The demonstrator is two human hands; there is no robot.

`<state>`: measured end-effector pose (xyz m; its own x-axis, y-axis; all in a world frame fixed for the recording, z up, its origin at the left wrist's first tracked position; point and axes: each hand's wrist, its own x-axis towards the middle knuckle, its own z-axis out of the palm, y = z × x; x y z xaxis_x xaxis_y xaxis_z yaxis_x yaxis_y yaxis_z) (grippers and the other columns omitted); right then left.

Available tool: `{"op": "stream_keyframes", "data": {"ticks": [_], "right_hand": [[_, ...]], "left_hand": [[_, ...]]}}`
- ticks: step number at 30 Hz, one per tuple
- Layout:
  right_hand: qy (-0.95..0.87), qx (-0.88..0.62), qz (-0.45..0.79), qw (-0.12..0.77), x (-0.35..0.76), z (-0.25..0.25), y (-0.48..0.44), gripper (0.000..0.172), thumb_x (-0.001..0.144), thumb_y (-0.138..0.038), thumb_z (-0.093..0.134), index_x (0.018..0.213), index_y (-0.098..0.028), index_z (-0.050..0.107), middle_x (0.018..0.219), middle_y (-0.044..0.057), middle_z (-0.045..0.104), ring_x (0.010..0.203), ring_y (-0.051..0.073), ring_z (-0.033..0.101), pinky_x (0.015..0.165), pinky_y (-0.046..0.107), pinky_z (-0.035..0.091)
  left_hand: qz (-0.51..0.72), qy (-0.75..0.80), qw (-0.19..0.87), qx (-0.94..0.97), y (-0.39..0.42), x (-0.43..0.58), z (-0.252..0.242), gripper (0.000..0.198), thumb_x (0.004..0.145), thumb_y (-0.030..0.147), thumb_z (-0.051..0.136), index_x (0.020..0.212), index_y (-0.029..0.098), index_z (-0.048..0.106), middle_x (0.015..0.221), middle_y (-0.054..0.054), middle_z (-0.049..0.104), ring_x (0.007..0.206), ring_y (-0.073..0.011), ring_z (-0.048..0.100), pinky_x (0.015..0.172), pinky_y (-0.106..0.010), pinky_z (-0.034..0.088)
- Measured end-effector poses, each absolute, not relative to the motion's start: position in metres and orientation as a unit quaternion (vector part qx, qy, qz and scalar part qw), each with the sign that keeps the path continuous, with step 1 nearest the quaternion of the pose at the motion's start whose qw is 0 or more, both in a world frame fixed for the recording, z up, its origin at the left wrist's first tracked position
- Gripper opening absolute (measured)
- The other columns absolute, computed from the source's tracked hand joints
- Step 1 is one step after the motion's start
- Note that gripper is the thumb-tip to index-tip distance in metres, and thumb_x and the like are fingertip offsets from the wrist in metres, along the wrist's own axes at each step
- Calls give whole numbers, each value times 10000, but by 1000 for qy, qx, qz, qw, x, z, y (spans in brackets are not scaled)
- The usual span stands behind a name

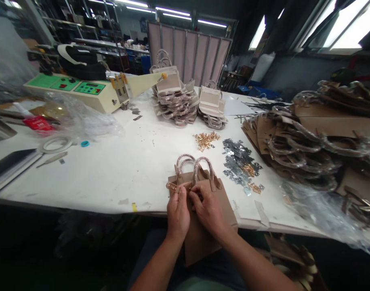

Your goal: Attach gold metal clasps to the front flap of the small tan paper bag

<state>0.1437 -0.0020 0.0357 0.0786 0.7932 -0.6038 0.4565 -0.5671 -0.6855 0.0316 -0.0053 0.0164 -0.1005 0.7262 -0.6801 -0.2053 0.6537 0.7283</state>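
Note:
A tan handbag leans over the table's front edge, its two plastic-wrapped handles standing up. My left hand is closed near the bag's top edge, pinching a narrow tan strap with gold-coloured metal at its left end. Against the front of the bag, my right hand has its fingers curled together close to the left fingertips. Whatever lies between the right fingers is hidden. Beyond the bag lie a heap of small gold metal fittings and a spread of dark grey metal plates.
Brown bags with wrapped handles pile up on the right. Paler bags are stacked at the back. A cream machine with green panels stands at the left, near clear plastic, a tape roll and an awl-like tool.

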Motion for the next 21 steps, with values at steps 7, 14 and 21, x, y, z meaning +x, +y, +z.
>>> {"op": "stream_keyframes", "data": {"ticks": [7,14,21], "right_hand": [[-426,-699,523,236,143,37,-2,105,1003,-303,570,999,-247,659,823,1,694,668,165,634,663,283,477],[-485,-767,354,225,244,59,-23,83,935,-301,650,967,-246,703,849,5,685,732,164,650,692,276,484],[-503,-840,204,-6,396,40,-40,169,935,-351,635,1033,-269,745,1034,26,694,771,167,652,727,308,467]], "left_hand": [[345,654,646,187,-2,32,12,512,955,621,575,1206,194,706,1261,-95,724,1230,-283,635,1110,-414,464],[327,704,614,143,8,38,8,542,888,638,656,1235,226,725,1346,-76,695,1322,-327,586,1173,-509,425],[274,732,573,248,10,41,7,575,848,623,710,1305,277,661,1366,-49,679,1338,-321,573,1204,-525,370]]}}
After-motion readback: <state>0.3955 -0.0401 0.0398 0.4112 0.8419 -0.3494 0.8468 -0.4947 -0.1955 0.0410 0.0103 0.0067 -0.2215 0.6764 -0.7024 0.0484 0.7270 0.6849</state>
